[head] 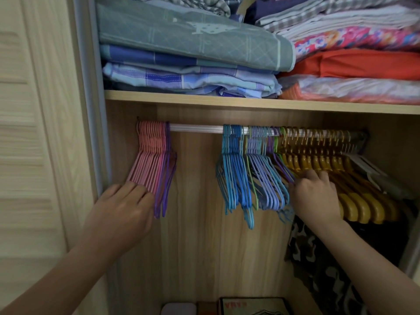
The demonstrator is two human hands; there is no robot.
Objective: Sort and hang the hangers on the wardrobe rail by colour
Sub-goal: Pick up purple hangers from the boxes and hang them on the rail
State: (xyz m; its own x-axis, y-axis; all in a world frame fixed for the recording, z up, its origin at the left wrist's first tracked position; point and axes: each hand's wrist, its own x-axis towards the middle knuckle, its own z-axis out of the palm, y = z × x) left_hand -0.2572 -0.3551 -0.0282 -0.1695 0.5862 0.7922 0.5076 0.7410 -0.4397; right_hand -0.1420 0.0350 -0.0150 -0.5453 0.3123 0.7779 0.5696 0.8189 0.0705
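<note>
Apparently right hand (314, 196) fingertips hidden among hangers (279, 178)

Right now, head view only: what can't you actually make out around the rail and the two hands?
- Left hand fingertips: tucked behind the pink hangers; grip unclear.
- Right hand fingertips: buried between the purple hangers and yellow hangers; which hanger it holds is unclear.
- Rail right end: covered by hooks.
- Hanger counts: motion blur.
- Boxes at the bottom: cut off by the frame edge.

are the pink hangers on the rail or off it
On it. The pink hangers hang bunched at the rail's left end, hooks over it, left hand touching their lower ends.
</note>
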